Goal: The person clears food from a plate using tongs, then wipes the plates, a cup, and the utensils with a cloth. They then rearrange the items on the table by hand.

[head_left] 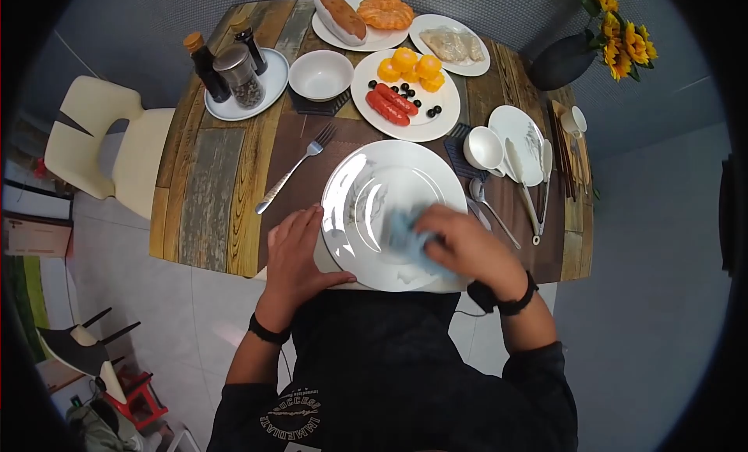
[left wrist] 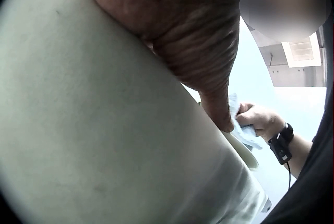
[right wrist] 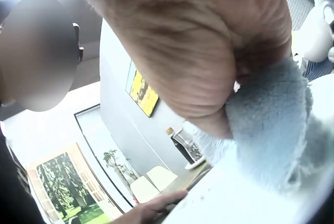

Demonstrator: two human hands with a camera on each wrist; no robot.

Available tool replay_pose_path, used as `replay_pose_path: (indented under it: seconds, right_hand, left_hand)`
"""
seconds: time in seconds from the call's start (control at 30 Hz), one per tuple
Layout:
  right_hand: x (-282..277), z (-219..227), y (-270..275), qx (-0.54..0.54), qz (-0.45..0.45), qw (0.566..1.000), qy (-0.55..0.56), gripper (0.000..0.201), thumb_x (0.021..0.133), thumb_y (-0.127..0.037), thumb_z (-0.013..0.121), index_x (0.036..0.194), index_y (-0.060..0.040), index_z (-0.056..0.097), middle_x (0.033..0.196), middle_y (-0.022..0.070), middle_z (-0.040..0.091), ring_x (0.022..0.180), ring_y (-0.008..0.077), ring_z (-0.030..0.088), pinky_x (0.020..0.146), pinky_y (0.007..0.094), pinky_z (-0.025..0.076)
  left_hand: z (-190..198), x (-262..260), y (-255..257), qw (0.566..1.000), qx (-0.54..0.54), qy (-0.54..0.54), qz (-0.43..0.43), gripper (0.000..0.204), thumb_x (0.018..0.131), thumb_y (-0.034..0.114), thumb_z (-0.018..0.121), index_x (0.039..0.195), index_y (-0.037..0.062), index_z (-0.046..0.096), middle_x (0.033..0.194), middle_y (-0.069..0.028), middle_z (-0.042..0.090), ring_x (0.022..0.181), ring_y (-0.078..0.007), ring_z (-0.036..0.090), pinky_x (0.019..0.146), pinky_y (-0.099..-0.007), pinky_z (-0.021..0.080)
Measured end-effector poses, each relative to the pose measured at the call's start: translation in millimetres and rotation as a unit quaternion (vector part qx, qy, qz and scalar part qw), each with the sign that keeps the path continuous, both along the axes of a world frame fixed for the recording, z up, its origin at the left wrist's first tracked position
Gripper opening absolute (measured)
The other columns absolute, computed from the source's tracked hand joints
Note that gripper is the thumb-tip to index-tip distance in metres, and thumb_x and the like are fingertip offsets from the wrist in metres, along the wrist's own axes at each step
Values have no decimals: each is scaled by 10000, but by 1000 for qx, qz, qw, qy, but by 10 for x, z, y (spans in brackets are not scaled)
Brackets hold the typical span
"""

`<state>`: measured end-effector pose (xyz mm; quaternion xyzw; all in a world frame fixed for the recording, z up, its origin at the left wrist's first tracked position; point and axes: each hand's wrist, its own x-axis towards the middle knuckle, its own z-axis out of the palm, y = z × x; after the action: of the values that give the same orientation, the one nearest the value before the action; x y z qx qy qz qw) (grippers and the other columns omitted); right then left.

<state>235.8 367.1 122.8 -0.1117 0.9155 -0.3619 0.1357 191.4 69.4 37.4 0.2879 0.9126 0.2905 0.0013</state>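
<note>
A large white plate (head_left: 354, 210) lies at the table's near edge. The right hand (head_left: 467, 245) grips a light blue cloth (head_left: 401, 232) against the plate's right part, both blurred in the head view. In the right wrist view the cloth (right wrist: 269, 125) hangs folded beneath the right hand (right wrist: 198, 52). At the plate's left rim rests the left hand (head_left: 294, 257), fingers extended and thumb spread along the near rim. The left wrist view shows the left hand (left wrist: 193, 36) close up, with the cloth (left wrist: 242, 130) beyond its thumb.
A fork (head_left: 296, 167) lies left of the plate; a spoon (head_left: 495, 210), a cup (head_left: 483, 150) and tongs (head_left: 547, 171) are right. Behind stand a bowl (head_left: 321, 74), a food plate (head_left: 362, 117) and a tray with bottles (head_left: 273, 101). A vase (head_left: 561, 62) stands back right.
</note>
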Motion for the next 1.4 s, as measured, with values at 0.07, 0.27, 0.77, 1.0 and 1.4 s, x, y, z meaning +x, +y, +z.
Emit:
replay_pose_path:
  seconds: [0.07, 0.27, 0.77, 1.0, 1.4]
  right_hand:
    - [-163, -162, 62, 65, -85, 989, 100, 291, 818, -22, 661, 1109, -9, 654, 1062, 179, 621, 982, 385, 642, 854, 434, 533]
    - [-210, -646, -441, 39, -30, 986, 158, 245, 847, 15, 624, 1089, -23, 608, 1078, 188, 560, 990, 406, 614, 842, 454, 525]
    - [-496, -588, -99, 221, 0, 937, 270, 342, 848, -28, 564, 1166, 41, 671, 1319, 145, 610, 1101, 321, 610, 942, 404, 520]
    - [77, -539, 100, 313, -77, 937, 135, 484, 900, -57, 538, 1360, 95, 532, 1482, 260, 489, 1273, 405, 545, 1092, 454, 440]
    - [-700, -606, -561, 210, 50, 959, 181, 578, 884, -64, 575, 1402, 152, 438, 1482, 337, 449, 1391, 411, 458, 1212, 445, 320]
  left_hand:
    - [17, 5, 8, 1000, 1, 0, 3, 1178, 475, 536, 945, 1426, -8, 511, 1410, -141, 565, 1344, -333, 479, 1090, -464, 341]
    - [27, 3, 19, 1000, -8, -19, 2, 1173, 464, 500, 962, 1428, 10, 508, 1420, -141, 563, 1342, -334, 483, 1095, -465, 338]
    - [-4, 23, 11, 1000, -2, -19, 0, 1226, 434, 508, 961, 1450, 12, 486, 1450, -150, 546, 1362, -353, 461, 1120, -481, 313]
    - [9, 2, -1, 1000, 4, -3, 0, 1171, 475, 549, 942, 1419, -4, 525, 1414, -138, 570, 1339, -333, 484, 1092, -467, 338]
    - [-10, 17, 11, 1000, -9, -13, -4, 1221, 444, 534, 951, 1444, 4, 494, 1443, -156, 553, 1356, -353, 464, 1119, -473, 312]
